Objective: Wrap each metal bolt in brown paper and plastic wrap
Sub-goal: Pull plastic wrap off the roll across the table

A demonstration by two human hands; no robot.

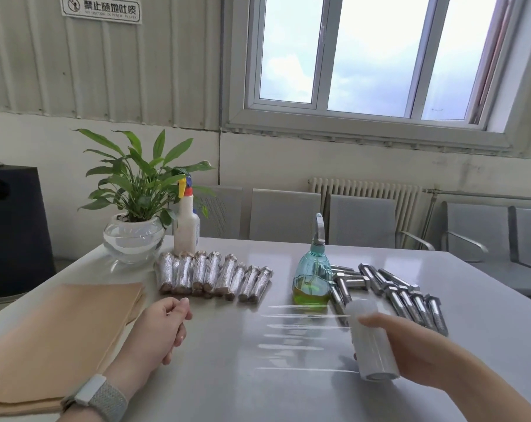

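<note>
My right hand [410,345] grips the plastic wrap roll [370,339]; my left hand [163,327] curls loosely, holding nothing. Bare bolts [410,296] lie at one o'clock. The stretched film could cling and bunch.

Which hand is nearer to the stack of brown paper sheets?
Left. The left hand rests on the table just beside the right edge of the brown paper. The right hand is far across the table, gripping the plastic wrap roll.
</note>
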